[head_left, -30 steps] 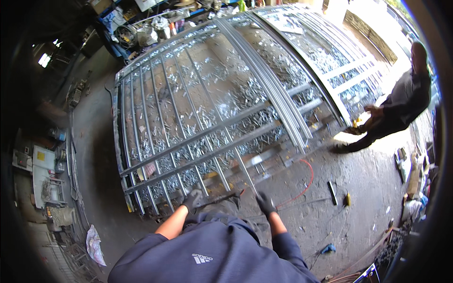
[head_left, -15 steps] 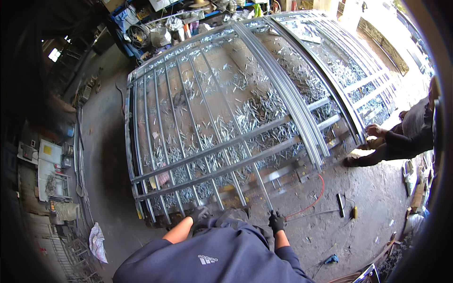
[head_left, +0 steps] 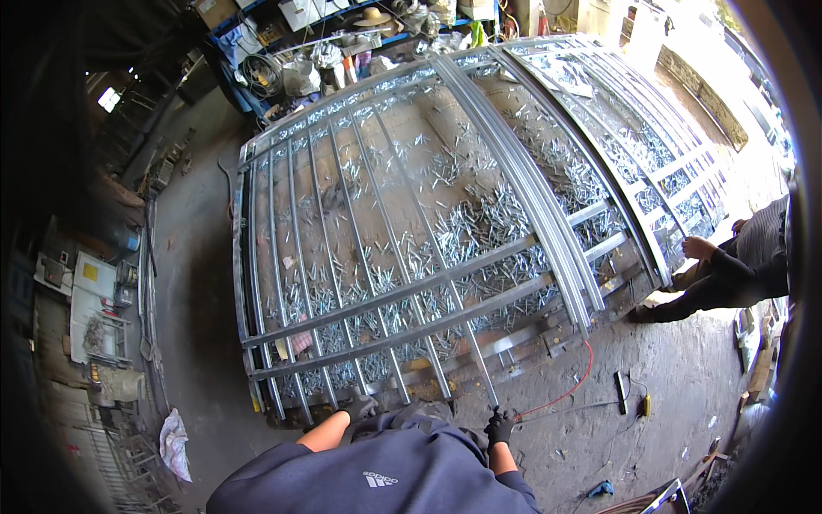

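Note:
A large frame of grey metal bars (head_left: 432,278) lies in front of me, its lengthwise slim bars crossing two crossbars. My right hand (head_left: 499,427), in a black glove, is closed at the near end of one slim metal bar (head_left: 476,353). My left hand (head_left: 365,406), in a greyish glove, is low beside the near ends of other bars; its fingers are too small and partly hidden to read. Many short shiny metal pieces (head_left: 484,227) lie scattered beneath the bars.
At the right, a co-worker (head_left: 758,244) holds the end of a thin bar. A red hose (head_left: 589,364), a cable and a blue tool (head_left: 601,489) lie on the floor. Cluttered shelves (head_left: 377,26) stand at the back. Stacked channel bars (head_left: 522,184) cross the frame.
My view has shifted a little, so the frame appears lower. My right hand stays at the same bar's end. The co-worker's hand now has a thin bar by its end.

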`<move>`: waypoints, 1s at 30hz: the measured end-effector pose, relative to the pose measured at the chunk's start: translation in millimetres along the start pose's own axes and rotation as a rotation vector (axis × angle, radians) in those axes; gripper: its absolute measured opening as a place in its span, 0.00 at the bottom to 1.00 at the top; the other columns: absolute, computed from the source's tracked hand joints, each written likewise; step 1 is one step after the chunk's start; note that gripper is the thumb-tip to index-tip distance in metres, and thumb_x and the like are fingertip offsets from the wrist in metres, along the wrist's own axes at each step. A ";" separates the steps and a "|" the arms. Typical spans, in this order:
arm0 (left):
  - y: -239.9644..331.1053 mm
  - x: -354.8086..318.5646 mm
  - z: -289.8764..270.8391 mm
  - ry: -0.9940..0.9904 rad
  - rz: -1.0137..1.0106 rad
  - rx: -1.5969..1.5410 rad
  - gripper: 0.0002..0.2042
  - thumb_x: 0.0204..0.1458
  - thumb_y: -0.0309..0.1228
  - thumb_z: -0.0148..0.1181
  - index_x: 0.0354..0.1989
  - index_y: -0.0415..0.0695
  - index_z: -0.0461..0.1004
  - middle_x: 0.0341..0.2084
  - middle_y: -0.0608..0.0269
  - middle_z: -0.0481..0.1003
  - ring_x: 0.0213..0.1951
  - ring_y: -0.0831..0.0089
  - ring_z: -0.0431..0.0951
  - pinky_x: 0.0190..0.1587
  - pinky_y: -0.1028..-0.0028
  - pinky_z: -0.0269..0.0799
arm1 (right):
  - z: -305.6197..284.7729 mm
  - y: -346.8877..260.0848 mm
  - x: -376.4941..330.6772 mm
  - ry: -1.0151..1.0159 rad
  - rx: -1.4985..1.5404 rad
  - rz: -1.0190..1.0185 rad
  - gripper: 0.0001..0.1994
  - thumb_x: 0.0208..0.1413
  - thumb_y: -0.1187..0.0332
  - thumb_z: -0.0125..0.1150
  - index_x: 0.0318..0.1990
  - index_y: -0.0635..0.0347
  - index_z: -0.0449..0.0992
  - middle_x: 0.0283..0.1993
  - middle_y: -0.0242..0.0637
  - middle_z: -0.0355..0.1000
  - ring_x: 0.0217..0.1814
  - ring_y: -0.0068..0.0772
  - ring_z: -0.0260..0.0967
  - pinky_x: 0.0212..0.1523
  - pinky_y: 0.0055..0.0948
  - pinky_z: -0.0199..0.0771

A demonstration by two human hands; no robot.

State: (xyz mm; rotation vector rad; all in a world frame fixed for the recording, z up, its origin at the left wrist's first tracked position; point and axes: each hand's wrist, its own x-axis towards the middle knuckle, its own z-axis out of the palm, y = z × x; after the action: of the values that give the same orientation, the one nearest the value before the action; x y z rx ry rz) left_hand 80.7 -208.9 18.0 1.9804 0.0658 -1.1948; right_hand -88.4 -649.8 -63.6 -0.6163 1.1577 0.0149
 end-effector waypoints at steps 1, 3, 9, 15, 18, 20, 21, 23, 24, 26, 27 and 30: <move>0.3 0.1 -0.4 -0.006 0.054 0.035 0.16 0.64 0.40 0.48 0.45 0.39 0.74 0.28 0.58 0.78 0.31 0.69 0.79 0.35 0.69 0.74 | -2.0 3.9 1.9 -0.081 -0.075 -0.050 0.13 0.67 0.55 0.53 0.40 0.55 0.71 0.16 0.24 0.59 0.10 0.22 0.53 0.10 0.29 0.53; 1.6 2.3 -2.0 0.011 0.051 0.099 0.18 0.64 0.42 0.48 0.46 0.39 0.74 0.29 0.58 0.78 0.32 0.68 0.79 0.37 0.69 0.74 | -6.3 10.4 8.8 -0.020 -0.167 -0.087 0.13 0.67 0.55 0.53 0.40 0.55 0.72 0.16 0.24 0.59 0.10 0.23 0.53 0.10 0.29 0.54; 8.1 9.6 -4.2 -0.038 -0.080 0.204 0.17 0.64 0.40 0.45 0.44 0.39 0.77 0.36 0.54 0.81 0.36 0.63 0.81 0.40 0.64 0.76 | 0.2 8.4 60.7 -0.559 0.027 0.130 0.18 0.64 0.54 0.48 0.49 0.58 0.75 0.16 0.29 0.65 0.16 0.30 0.64 0.18 0.36 0.70; 19.8 15.2 -20.7 -0.001 -0.293 -0.073 0.18 0.62 0.44 0.52 0.43 0.39 0.76 0.31 0.58 0.80 0.34 0.69 0.80 0.36 0.65 0.77 | 101.5 -36.9 82.2 -0.330 -1.563 -0.706 0.21 0.44 0.62 0.73 0.46 0.52 0.75 0.33 0.38 0.74 0.33 0.37 0.75 0.33 0.40 0.78; 31.5 16.0 -25.6 0.097 -0.263 -0.296 0.16 0.61 0.43 0.52 0.44 0.43 0.75 0.26 0.63 0.78 0.25 0.73 0.78 0.28 0.73 0.72 | 142.6 -69.5 67.2 -0.280 -0.479 0.083 0.13 0.63 0.57 0.57 0.34 0.55 0.68 0.23 0.36 0.66 0.17 0.31 0.66 0.19 0.37 0.69; 40.2 14.0 -19.2 0.165 -0.247 -0.355 0.15 0.61 0.43 0.51 0.43 0.44 0.75 0.25 0.63 0.77 0.22 0.74 0.76 0.24 0.74 0.71 | 146.7 -113.5 58.6 -0.234 -1.140 -0.534 0.12 0.60 0.58 0.58 0.39 0.58 0.75 0.31 0.46 0.72 0.32 0.46 0.72 0.34 0.43 0.72; 43.1 8.6 -14.3 0.201 -0.233 -0.373 0.15 0.61 0.43 0.51 0.42 0.45 0.75 0.25 0.63 0.77 0.21 0.74 0.75 0.23 0.75 0.70 | 147.6 -142.0 58.3 -0.001 -1.348 -0.715 0.13 0.58 0.60 0.59 0.43 0.59 0.78 0.38 0.52 0.76 0.42 0.56 0.74 0.44 0.47 0.73; 49.4 0.9 -6.0 0.286 -0.216 -0.402 0.14 0.60 0.42 0.51 0.38 0.45 0.74 0.22 0.63 0.76 0.16 0.75 0.71 0.17 0.75 0.67 | 142.6 -208.5 62.3 0.110 -0.917 -1.081 0.14 0.57 0.64 0.58 0.49 0.57 0.76 0.51 0.52 0.74 0.53 0.57 0.71 0.54 0.47 0.70; 51.2 -2.8 -0.5 0.289 -0.263 -0.422 0.13 0.60 0.41 0.51 0.36 0.45 0.73 0.22 0.64 0.75 0.15 0.75 0.70 0.16 0.75 0.66 | 136.8 -238.7 64.0 0.265 -1.015 -1.136 0.16 0.57 0.65 0.58 0.52 0.57 0.74 0.51 0.52 0.74 0.52 0.56 0.72 0.53 0.47 0.70; 54.1 -9.5 7.6 0.285 -0.286 -0.410 0.12 0.60 0.41 0.50 0.36 0.46 0.74 0.21 0.66 0.75 0.15 0.76 0.70 0.17 0.74 0.66 | 131.2 -285.2 72.7 0.444 -1.194 -1.253 0.19 0.57 0.66 0.56 0.56 0.57 0.71 0.53 0.50 0.73 0.51 0.56 0.71 0.53 0.48 0.70; 56.1 -11.4 12.2 0.249 -0.291 -0.400 0.13 0.60 0.41 0.50 0.37 0.46 0.75 0.21 0.68 0.75 0.17 0.77 0.71 0.19 0.75 0.66 | 130.9 -301.3 79.4 0.496 -1.240 -1.402 0.20 0.56 0.67 0.56 0.57 0.56 0.70 0.55 0.50 0.72 0.53 0.57 0.70 0.53 0.49 0.70; 74.0 -5.0 27.1 0.201 -0.223 -0.376 0.12 0.60 0.41 0.50 0.39 0.46 0.75 0.21 0.67 0.75 0.18 0.76 0.72 0.20 0.75 0.67 | 134.1 -322.1 94.8 0.441 -1.782 -1.105 0.21 0.55 0.67 0.50 0.57 0.57 0.70 0.56 0.53 0.70 0.53 0.55 0.70 0.50 0.52 0.70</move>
State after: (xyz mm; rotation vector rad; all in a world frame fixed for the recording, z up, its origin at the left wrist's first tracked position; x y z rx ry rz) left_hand 89.6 -275.0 60.4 1.7805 0.5847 -1.0259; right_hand 168.2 -885.4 33.4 -2.8797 0.7986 -0.0426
